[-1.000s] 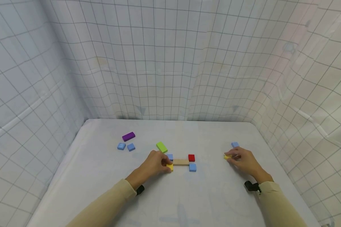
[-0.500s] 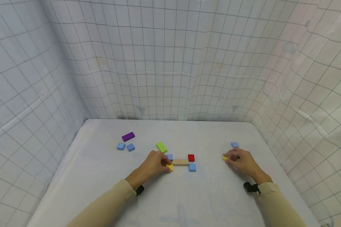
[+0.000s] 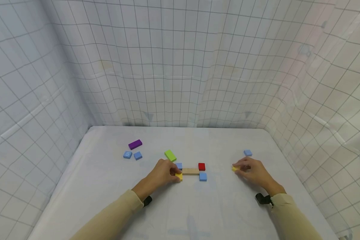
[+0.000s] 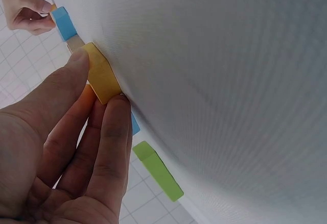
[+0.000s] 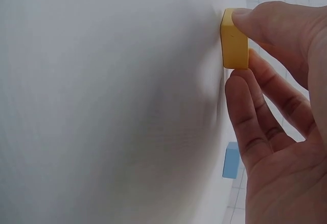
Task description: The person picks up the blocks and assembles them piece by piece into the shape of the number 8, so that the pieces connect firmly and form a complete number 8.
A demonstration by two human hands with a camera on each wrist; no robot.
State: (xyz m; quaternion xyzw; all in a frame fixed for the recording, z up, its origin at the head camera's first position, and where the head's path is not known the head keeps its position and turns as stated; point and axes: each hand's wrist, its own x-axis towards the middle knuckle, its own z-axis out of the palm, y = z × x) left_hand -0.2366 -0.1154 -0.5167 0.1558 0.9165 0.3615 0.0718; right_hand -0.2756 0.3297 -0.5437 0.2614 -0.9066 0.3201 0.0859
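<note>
My left hand (image 3: 163, 173) pinches a yellow block (image 4: 103, 78) between thumb and fingers at the left end of a plain wooden strip (image 3: 190, 171). A blue block (image 3: 179, 165) sits just behind it, partly covered by the fingers. At the strip's right end are a small red block (image 3: 201, 166) behind and a blue square block (image 3: 203, 177) in front. To the right, my right hand (image 3: 255, 170) pinches a second yellow block (image 5: 235, 43), low over the white table. Whether that block touches the cloth, I cannot tell.
A lime-green block (image 3: 170, 155) lies behind my left hand. Farther left are a purple block (image 3: 135, 144), a blue block with a pale mark (image 3: 127, 154) and a plain blue block (image 3: 138, 155). Another blue block (image 3: 247, 152) lies behind my right hand. Gridded white curtains surround the table (image 3: 219, 210).
My right hand has shifted slightly left with its yellow block, toward the wooden strip. The left hand stays where it was, still pinching its yellow block.
</note>
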